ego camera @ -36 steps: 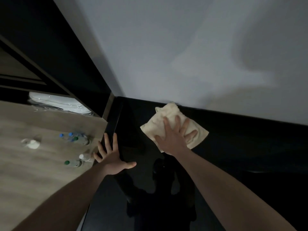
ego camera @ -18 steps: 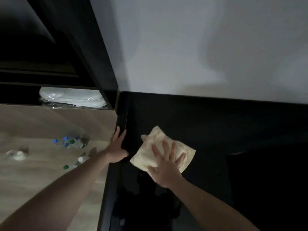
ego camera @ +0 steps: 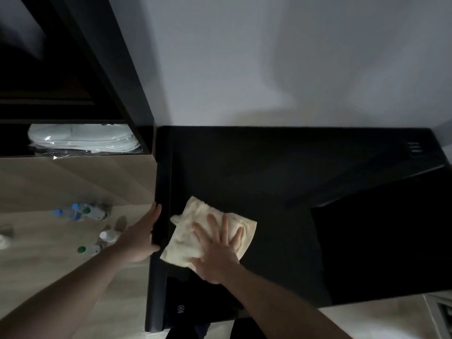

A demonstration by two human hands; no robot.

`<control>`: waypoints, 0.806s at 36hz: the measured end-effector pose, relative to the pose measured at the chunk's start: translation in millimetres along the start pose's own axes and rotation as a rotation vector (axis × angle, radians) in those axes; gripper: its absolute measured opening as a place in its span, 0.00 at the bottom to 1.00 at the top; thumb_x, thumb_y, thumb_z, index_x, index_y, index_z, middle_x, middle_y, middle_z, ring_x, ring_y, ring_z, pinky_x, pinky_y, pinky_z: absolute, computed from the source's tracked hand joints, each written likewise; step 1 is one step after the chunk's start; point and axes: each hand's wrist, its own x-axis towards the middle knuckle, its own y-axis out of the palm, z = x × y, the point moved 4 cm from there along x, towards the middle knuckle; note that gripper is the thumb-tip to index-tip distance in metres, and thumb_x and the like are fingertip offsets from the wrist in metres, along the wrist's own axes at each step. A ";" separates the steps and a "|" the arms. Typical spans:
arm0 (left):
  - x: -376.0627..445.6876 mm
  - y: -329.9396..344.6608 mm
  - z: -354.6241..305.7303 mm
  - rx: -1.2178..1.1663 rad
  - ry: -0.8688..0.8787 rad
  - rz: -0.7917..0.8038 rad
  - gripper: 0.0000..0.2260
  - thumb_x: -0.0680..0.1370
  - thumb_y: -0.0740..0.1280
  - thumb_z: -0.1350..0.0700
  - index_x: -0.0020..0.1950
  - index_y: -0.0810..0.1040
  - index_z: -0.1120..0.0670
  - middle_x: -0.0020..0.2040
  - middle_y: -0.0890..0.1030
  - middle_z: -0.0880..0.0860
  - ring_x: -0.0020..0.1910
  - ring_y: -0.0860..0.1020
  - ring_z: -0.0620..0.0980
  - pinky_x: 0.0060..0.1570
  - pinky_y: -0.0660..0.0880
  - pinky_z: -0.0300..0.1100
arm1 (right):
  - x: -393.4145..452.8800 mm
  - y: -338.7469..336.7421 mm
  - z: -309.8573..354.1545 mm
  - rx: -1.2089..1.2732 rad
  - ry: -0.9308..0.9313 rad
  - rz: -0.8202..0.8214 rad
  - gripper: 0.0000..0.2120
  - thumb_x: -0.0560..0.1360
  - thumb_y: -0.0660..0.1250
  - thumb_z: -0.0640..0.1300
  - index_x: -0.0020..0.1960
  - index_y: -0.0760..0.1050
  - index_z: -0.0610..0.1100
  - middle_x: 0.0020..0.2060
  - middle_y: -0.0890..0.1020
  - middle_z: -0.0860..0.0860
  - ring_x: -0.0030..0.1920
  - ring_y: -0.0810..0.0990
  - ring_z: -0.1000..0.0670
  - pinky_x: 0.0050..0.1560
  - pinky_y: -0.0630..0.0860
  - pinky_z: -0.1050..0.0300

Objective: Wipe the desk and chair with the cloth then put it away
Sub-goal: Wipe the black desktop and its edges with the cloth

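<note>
Cream crumpled cloth on glossy desk

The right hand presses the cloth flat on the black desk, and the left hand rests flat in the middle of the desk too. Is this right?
Not quite. In the head view the left hand grips the left edge of the black desk; it is not in the middle. The right hand does press the cloth flat.

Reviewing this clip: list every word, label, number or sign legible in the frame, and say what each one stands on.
"CCC" in an oval: probable reading of the small white mark on the glossy black desk top, near its front edge; only partly legible.
Line of tiny print under that mark: too small to read.
Labels on the clear plastic bottles with blue and green caps: blurred, unreadable.
Cream cloth under the right hand: no text.
</note>
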 end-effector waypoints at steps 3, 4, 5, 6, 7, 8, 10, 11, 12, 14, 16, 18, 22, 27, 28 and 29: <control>0.6 0.1 0.6 0.003 -0.003 -0.025 0.54 0.74 0.77 0.59 0.82 0.37 0.44 0.80 0.37 0.39 0.75 0.67 0.56 0.65 0.71 0.42 | 31.9 -26.4 -2.2 0.047 0.024 -0.015 0.42 0.79 0.57 0.67 0.79 0.30 0.65 0.78 0.25 0.53 0.71 0.16 0.40 0.66 0.26 0.22; 0.4 -0.6 2.2 -0.023 -0.018 -0.031 0.54 0.74 0.77 0.59 0.83 0.39 0.43 0.80 0.37 0.38 0.74 0.69 0.55 0.65 0.72 0.41 | 44.2 -35.6 -2.7 0.058 0.026 -0.024 0.42 0.79 0.58 0.67 0.79 0.30 0.65 0.78 0.25 0.53 0.71 0.16 0.40 0.66 0.26 0.22; 0.8 -1.2 3.9 -0.033 -0.034 -0.027 0.54 0.73 0.78 0.59 0.83 0.40 0.43 0.80 0.39 0.37 0.72 0.71 0.53 0.64 0.74 0.40 | 56.3 -45.4 -3.2 0.066 0.031 -0.032 0.42 0.79 0.58 0.66 0.79 0.30 0.65 0.78 0.25 0.52 0.72 0.17 0.39 0.65 0.26 0.21; 1.4 -1.7 4.5 -0.035 -0.050 -0.020 0.54 0.73 0.78 0.60 0.83 0.40 0.42 0.80 0.40 0.37 0.69 0.74 0.51 0.63 0.76 0.40 | 68.9 -54.9 -4.1 0.072 0.037 -0.040 0.42 0.79 0.58 0.66 0.79 0.30 0.65 0.78 0.25 0.52 0.72 0.17 0.39 0.64 0.26 0.21; 2.5 -1.5 5.3 -0.034 -0.064 -0.011 0.54 0.73 0.78 0.60 0.82 0.40 0.41 0.79 0.42 0.37 0.65 0.76 0.49 0.61 0.78 0.42 | 81.4 -64.4 -5.2 0.073 0.044 -0.054 0.43 0.79 0.58 0.67 0.79 0.30 0.65 0.78 0.25 0.52 0.72 0.17 0.38 0.64 0.25 0.20; 3.3 -1.8 4.4 -0.023 -0.077 0.002 0.55 0.74 0.78 0.60 0.82 0.38 0.41 0.77 0.43 0.36 0.62 0.78 0.48 0.60 0.79 0.42 | 93.3 -73.9 -6.0 0.068 0.049 -0.074 0.43 0.78 0.58 0.69 0.79 0.31 0.65 0.78 0.26 0.52 0.73 0.17 0.38 0.63 0.24 0.20; 4.0 -2.9 2.5 0.013 -0.098 0.022 0.54 0.74 0.77 0.58 0.81 0.37 0.39 0.74 0.37 0.35 0.60 0.79 0.46 0.60 0.78 0.43 | 113.8 -92.8 -7.0 0.055 0.054 -0.114 0.44 0.76 0.57 0.72 0.79 0.32 0.64 0.78 0.27 0.51 0.73 0.18 0.36 0.61 0.24 0.19; 5.4 -3.1 2.4 0.035 -0.106 0.027 0.54 0.74 0.77 0.57 0.81 0.36 0.40 0.74 0.35 0.35 0.62 0.79 0.46 0.61 0.77 0.42 | 122.9 -101.2 -7.2 0.054 0.058 -0.124 0.45 0.75 0.57 0.73 0.79 0.32 0.63 0.78 0.27 0.50 0.73 0.19 0.36 0.61 0.25 0.18; 6.1 -3.4 1.7 0.058 -0.108 0.031 0.54 0.75 0.77 0.56 0.81 0.37 0.40 0.75 0.34 0.35 0.63 0.78 0.46 0.62 0.76 0.41 | 130.8 -108.3 -7.0 0.060 0.064 -0.129 0.46 0.75 0.58 0.73 0.80 0.32 0.63 0.78 0.28 0.49 0.74 0.20 0.35 0.62 0.26 0.18; 5.8 -3.4 -1.1 0.114 -0.112 0.030 0.53 0.75 0.77 0.54 0.82 0.36 0.42 0.78 0.35 0.37 0.66 0.76 0.45 0.65 0.73 0.40 | 142.0 -117.9 -6.2 0.078 0.078 -0.141 0.46 0.75 0.57 0.72 0.80 0.32 0.62 0.79 0.29 0.48 0.73 0.20 0.33 0.63 0.27 0.17; 5.5 -2.9 -3.6 0.162 -0.127 0.032 0.53 0.76 0.76 0.53 0.81 0.34 0.43 0.78 0.34 0.37 0.68 0.75 0.46 0.70 0.67 0.45 | 147.2 -119.9 -4.8 0.071 0.090 -0.150 0.45 0.76 0.56 0.73 0.80 0.33 0.61 0.80 0.30 0.48 0.74 0.21 0.32 0.63 0.28 0.17; 5.4 -1.6 -3.6 0.187 -0.133 0.029 0.54 0.76 0.75 0.53 0.81 0.32 0.42 0.79 0.34 0.38 0.72 0.73 0.48 0.72 0.66 0.49 | 145.9 -116.3 -4.6 0.040 0.080 -0.169 0.43 0.76 0.53 0.73 0.81 0.33 0.60 0.80 0.32 0.47 0.75 0.22 0.32 0.64 0.30 0.16; 5.4 -0.6 -4.9 0.239 -0.133 0.016 0.54 0.76 0.75 0.54 0.81 0.31 0.42 0.81 0.36 0.39 0.77 0.66 0.53 0.69 0.70 0.51 | 122.7 -97.5 -8.8 0.017 0.023 -0.198 0.41 0.78 0.52 0.72 0.81 0.35 0.59 0.80 0.32 0.49 0.76 0.24 0.35 0.65 0.30 0.17; 4.0 -0.8 -13.4 0.274 -0.150 0.009 0.54 0.76 0.75 0.55 0.82 0.32 0.48 0.82 0.36 0.43 0.75 0.69 0.54 0.62 0.74 0.45 | 58.0 -49.3 -10.0 0.045 -0.014 -0.127 0.41 0.80 0.57 0.65 0.81 0.33 0.61 0.79 0.27 0.50 0.73 0.18 0.38 0.66 0.29 0.20; 4.1 -0.4 -14.2 0.280 -0.154 0.013 0.55 0.76 0.75 0.54 0.82 0.32 0.49 0.82 0.35 0.44 0.74 0.70 0.55 0.62 0.74 0.46 | 42.5 -36.6 -10.9 0.054 -0.022 -0.118 0.41 0.80 0.58 0.65 0.81 0.33 0.61 0.79 0.27 0.51 0.73 0.17 0.39 0.67 0.28 0.20; 6.0 0.2 -11.8 0.301 -0.148 0.021 0.56 0.75 0.76 0.53 0.81 0.31 0.50 0.82 0.34 0.45 0.74 0.70 0.55 0.63 0.75 0.49 | 26.9 -22.4 -11.8 0.050 -0.028 -0.115 0.41 0.80 0.58 0.65 0.81 0.34 0.61 0.79 0.28 0.51 0.73 0.17 0.39 0.67 0.28 0.20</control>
